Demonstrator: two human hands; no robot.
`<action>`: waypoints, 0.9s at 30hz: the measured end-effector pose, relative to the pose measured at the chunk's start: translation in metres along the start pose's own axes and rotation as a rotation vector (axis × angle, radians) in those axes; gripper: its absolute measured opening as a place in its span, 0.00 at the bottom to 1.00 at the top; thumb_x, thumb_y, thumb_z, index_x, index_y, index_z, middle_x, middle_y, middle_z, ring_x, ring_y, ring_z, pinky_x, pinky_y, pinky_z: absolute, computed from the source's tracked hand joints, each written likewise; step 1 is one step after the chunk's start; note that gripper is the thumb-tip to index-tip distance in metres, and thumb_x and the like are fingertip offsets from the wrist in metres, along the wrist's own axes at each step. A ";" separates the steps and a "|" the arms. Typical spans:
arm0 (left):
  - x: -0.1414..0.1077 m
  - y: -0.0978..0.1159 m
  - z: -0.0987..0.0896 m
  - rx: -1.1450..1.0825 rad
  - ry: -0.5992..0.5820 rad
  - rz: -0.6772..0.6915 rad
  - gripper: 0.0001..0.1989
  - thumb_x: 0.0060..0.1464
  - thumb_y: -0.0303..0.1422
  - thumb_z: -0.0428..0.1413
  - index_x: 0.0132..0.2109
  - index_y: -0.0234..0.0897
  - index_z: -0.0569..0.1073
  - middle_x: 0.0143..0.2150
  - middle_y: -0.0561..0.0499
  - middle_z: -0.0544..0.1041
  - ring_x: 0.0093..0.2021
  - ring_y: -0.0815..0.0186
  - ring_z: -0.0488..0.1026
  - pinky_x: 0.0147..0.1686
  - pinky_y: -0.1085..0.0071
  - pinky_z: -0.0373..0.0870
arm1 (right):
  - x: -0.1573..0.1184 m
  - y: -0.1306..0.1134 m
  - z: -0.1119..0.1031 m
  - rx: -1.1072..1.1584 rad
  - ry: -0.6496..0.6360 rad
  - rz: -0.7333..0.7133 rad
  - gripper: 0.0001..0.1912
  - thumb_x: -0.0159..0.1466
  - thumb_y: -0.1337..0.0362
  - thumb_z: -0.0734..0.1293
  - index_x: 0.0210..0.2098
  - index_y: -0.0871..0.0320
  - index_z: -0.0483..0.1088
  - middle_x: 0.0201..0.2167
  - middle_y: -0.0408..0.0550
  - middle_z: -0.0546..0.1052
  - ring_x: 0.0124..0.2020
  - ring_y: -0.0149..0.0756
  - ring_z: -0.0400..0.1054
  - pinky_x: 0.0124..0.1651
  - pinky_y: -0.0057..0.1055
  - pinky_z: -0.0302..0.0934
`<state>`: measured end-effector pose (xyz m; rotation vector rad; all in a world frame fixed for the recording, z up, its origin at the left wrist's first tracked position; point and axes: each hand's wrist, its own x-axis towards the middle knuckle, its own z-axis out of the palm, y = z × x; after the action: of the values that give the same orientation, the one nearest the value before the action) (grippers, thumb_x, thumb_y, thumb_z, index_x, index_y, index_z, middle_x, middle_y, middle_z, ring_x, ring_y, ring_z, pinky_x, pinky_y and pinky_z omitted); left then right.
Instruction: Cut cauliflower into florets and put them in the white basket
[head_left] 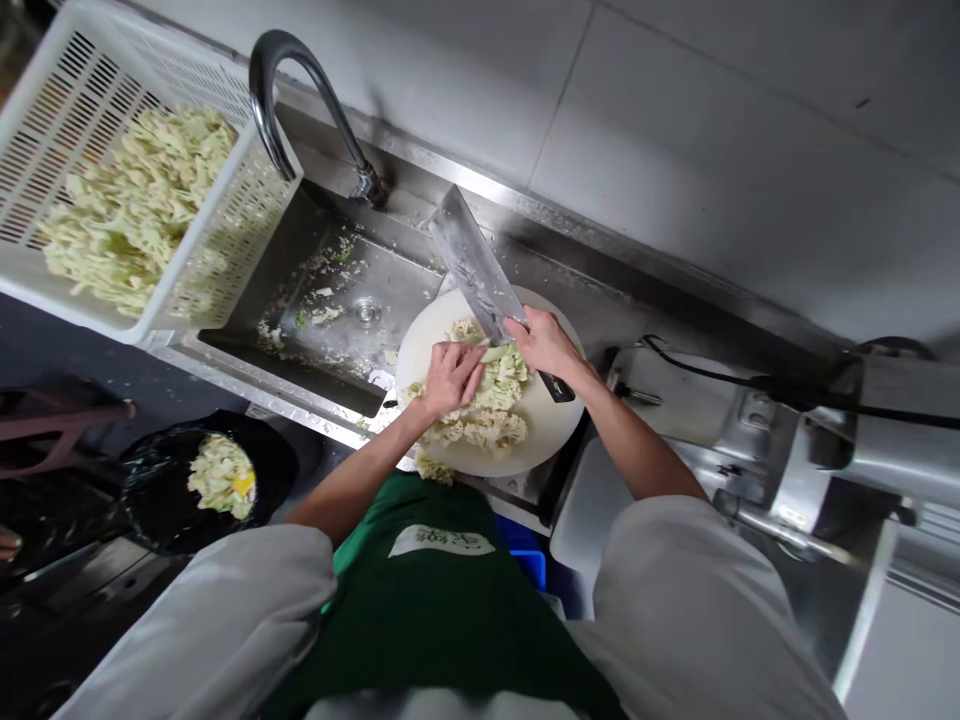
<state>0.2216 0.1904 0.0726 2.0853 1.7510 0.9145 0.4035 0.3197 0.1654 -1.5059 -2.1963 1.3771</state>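
Observation:
My right hand (546, 340) is wrapped around a cleaver, its fingers where the black handle meets the wide steel blade (474, 262). The blade points away from me, towards the wall, over the far side of a round white cutting board (553, 425). Beside the blade, my left hand (452, 378) has its fingers bent and pressed on a pale green piece of cauliflower (504, 380). Cut cauliflower florets (487, 430) lie on the board nearer to me. Some pieces hang at its front edge. My left palm hides part of the cauliflower under it.
To the left is a steel sink (341, 290) with scraps in it, under a curved faucet (307, 60). A white slotted basket (187, 270) full of cauliflower pieces stands at the sink's left end. Below it is a black-lined bin (150, 480) with trimmings. Metal equipment (795, 490) stands on the right.

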 end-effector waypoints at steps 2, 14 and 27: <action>0.001 0.001 0.000 -0.016 -0.005 0.007 0.20 0.67 0.39 0.49 0.58 0.36 0.76 0.46 0.36 0.74 0.47 0.50 0.69 0.49 0.50 0.63 | 0.000 -0.001 -0.002 -0.016 -0.040 0.038 0.15 0.71 0.52 0.61 0.37 0.56 0.69 0.18 0.41 0.68 0.15 0.33 0.62 0.24 0.31 0.55; 0.005 -0.001 0.004 -0.105 -0.047 -0.047 0.21 0.67 0.44 0.49 0.56 0.38 0.77 0.49 0.36 0.74 0.49 0.50 0.69 0.51 0.50 0.62 | 0.017 0.014 0.028 0.068 -0.114 0.140 0.16 0.71 0.49 0.63 0.38 0.55 0.67 0.13 0.37 0.65 0.12 0.34 0.61 0.21 0.31 0.56; 0.015 -0.005 -0.019 -0.097 -0.021 -0.037 0.22 0.64 0.48 0.53 0.55 0.36 0.76 0.46 0.39 0.73 0.49 0.52 0.67 0.53 0.54 0.61 | 0.022 0.011 0.034 0.072 -0.048 0.113 0.14 0.68 0.49 0.66 0.33 0.52 0.67 0.12 0.37 0.64 0.10 0.34 0.59 0.21 0.32 0.58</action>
<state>0.2074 0.2022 0.0884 1.9885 1.6939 0.9440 0.3808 0.3181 0.1303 -1.6098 -2.0938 1.5234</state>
